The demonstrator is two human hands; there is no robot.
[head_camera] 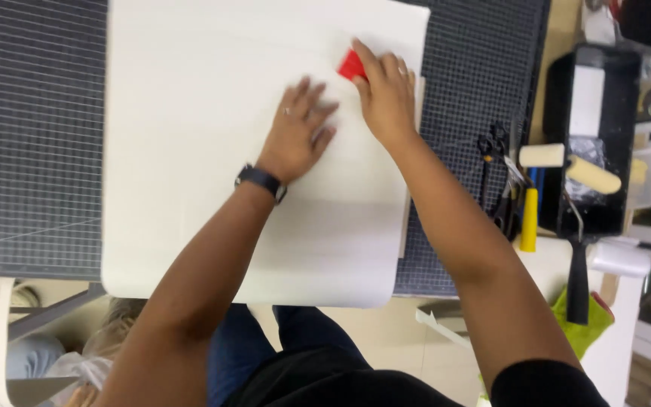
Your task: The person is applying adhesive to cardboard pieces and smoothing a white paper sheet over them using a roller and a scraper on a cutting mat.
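Note:
A large cream-white sheet (190,151) lies flat over a dark gridded cutting mat (32,136). My left hand (299,128) rests palm down on the sheet near its middle, fingers spread; a dark watch sits on its wrist. My right hand (386,94) presses a small red scraper (351,66) against the sheet near its upper right corner. Only a corner of the scraper shows past my fingers.
To the right of the mat lie black scissors (491,147), a yellow-handled tool (529,218) and a black paint tray (589,143) with two foam rollers (593,175). A green cloth (582,324) hangs at the table's near edge. The sheet's lower edge overhangs the table.

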